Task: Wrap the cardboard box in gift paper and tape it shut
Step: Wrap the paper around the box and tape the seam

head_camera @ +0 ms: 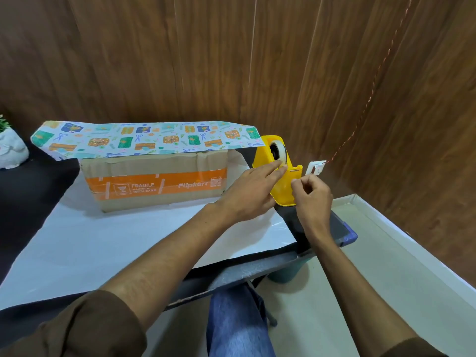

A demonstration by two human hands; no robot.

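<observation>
The yellow tape dispenser (279, 173) stands on the right part of the table (31, 202), and it holds a roll of pale tape (279, 150) inside its round housing. The cardboard box (157, 180) lies on its long side in the middle of the table, on the white back side of the gift paper (144, 139). One printed flap of this paper is folded over the top of the box, and its right end reaches just beside the dispenser. An orange band with "FRAGILE" and "Flipkart" runs along the front of the box.

The left hand (248, 194) is stretched forward, palm down, with the fingers long and lying on the dispenser near the roll; it grips nothing. The right hand (313, 195) is at the cutter end of the dispenser, with thumb and forefinger pinched together. I cannot tell if tape is between them.

At the far left stands a white plant pot (11, 150).
</observation>
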